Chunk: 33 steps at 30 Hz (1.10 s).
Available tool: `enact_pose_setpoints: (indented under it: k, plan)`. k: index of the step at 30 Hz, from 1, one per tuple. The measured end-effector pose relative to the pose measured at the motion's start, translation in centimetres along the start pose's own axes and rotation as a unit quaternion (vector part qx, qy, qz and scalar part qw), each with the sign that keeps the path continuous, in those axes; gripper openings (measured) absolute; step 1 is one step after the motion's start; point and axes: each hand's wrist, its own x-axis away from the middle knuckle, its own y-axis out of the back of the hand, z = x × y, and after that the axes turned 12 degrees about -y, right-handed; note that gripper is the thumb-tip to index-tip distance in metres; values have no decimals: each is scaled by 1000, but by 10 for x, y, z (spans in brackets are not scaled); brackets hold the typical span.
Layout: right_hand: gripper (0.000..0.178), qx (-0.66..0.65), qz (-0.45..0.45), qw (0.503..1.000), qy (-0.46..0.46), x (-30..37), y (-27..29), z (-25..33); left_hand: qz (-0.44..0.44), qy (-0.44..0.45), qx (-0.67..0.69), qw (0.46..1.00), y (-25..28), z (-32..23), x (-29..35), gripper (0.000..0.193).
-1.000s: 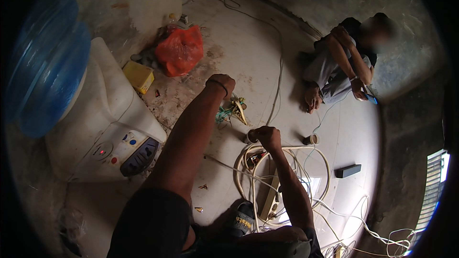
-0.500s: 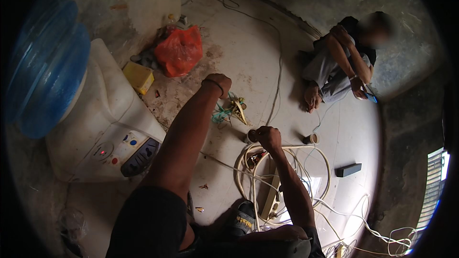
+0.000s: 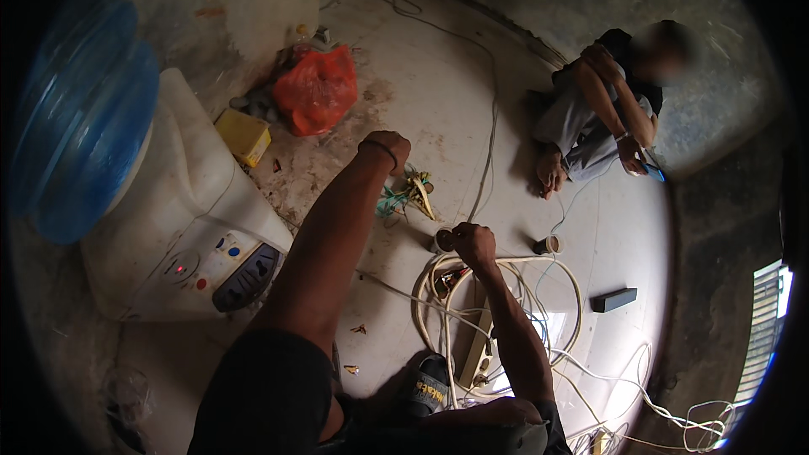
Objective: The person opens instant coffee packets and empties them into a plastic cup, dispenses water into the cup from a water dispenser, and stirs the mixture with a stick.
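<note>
My left hand (image 3: pixel 388 148), a dark band at its wrist, is closed in a fist; what it holds, if anything, is hidden. Just below it on the floor lies a small heap of yellowish stalks or peels (image 3: pixel 420 195) with teal strands (image 3: pixel 391 201). My right hand (image 3: pixel 475 245) is also closed, its contents not visible. Its knuckles are right beside a cup with dark contents (image 3: pixel 443 241); whether they touch I cannot tell. Under my right forearm a coiled cream cable (image 3: pixel 427 265) spreads over the floor, next to a long power strip (image 3: pixel 478 349).
At left stands a white water dispenser (image 3: pixel 211 227) with a blue bottle (image 3: pixel 84 126). Beyond it are a yellow box (image 3: pixel 244 136) and a red plastic bag (image 3: pixel 316 91). Another person (image 3: pixel 602 101) sits at right holding a phone. A second cup (image 3: pixel 551 245) and dark block (image 3: pixel 614 299) lie nearer.
My left fist has shifted very slightly to the right. My right hand stays beside the cup, still closed.
</note>
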Motion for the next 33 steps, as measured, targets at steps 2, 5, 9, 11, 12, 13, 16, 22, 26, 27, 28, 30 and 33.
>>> enact_pose_setpoints:
  k: [2, 5, 9, 11, 12, 13, 16, 22, 26, 27, 28, 30, 33]
  plan:
    - [20, 5, 50, 998, -24, 3, 0, 7, -10, 8, 6, 1000, -3, 1, 1, 23]
    - [20, -36, -25, 999, -9, -2, 0, -2, -11, 9, 7, 1000, 1, -3, -1, 22]
    - [20, 53, 27, 998, -30, 0, -2, 1, -8, 5, 6, 1000, -1, -2, 1, 22]
    - [21, -36, 32, 999, 0, 0, -2, -2, -16, 3, -2, 1000, 0, -5, 0, 21]
    - [21, -35, 31, 999, 0, -2, -3, -4, -17, 2, -2, 1000, 1, -6, -1, 21]
    - [22, -36, 5, 999, -3, -3, -3, -5, -14, 2, -1, 1000, 2, -8, -1, 21]
    - [23, 6, 8, 1000, -4, 3, -3, 4, -6, 7, 3, 1000, -2, -5, 0, 21]
    - [21, -38, 37, 999, 9, 1, 2, 3, -1, 7, 5, 1000, 6, -10, 5, 19]
    - [20, 7, 27, 999, 40, 3, -3, -3, 12, 11, 3, 1000, 2, -8, 0, 21]
    - [20, 7, 27, 999, 40, 2, -3, -5, 13, 11, 3, 1000, 2, -7, 0, 21]
    - [20, -29, 10, 998, 48, 0, -3, -7, -3, 2, -1, 1000, 1, -7, -1, 22]
    - [19, -66, -3, 996, 55, 0, -2, -2, -17, -5, -2, 1000, -2, -6, -1, 22]
    - [20, 49, -11, 998, 39, 1, -2, 1, 1, 4, -2, 1000, -7, -1, -7, 23]
